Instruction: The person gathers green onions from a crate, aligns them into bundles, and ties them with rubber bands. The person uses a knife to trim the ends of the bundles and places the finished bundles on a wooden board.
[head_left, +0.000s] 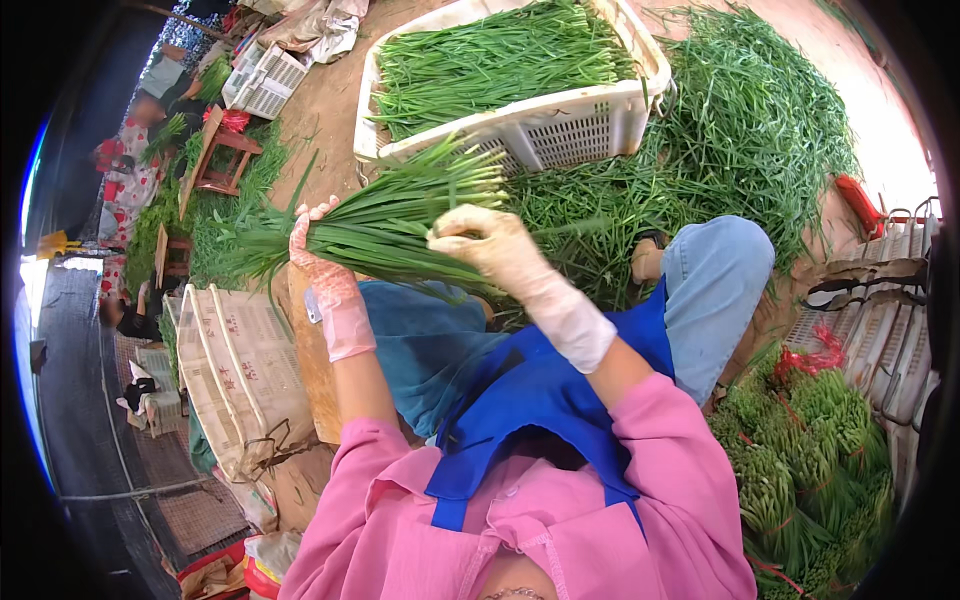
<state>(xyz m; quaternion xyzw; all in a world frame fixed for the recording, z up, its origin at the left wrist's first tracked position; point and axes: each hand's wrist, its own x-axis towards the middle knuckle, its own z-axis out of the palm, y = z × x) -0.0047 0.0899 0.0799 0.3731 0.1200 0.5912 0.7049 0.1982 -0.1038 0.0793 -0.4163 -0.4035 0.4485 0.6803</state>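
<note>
My left hand (322, 259), in a thin translucent glove, is closed around the leafy middle of a bunch of long green stalks, likely garlic chives (397, 217). The pale cut ends fan out to the right, and the leaf tips hang past the hand to the left. My right hand (484, 244), in a stained whitish glove, is at the right side of the bunch with thumb and fingers curled. Whether it pinches a leaf cannot be told; a blurred green streak lies just right of it. Beyond the bunch stands a white plastic crate (517, 124) filled with the same stalks.
A large heap of loose green leaves (757, 127) lies right of the crate. Tied bundles (802, 465) with red ties lie at lower right, near stacked white crates (870, 322). More crates (240, 382) stand left. Wooden stools (225, 161) and other people are at the far left.
</note>
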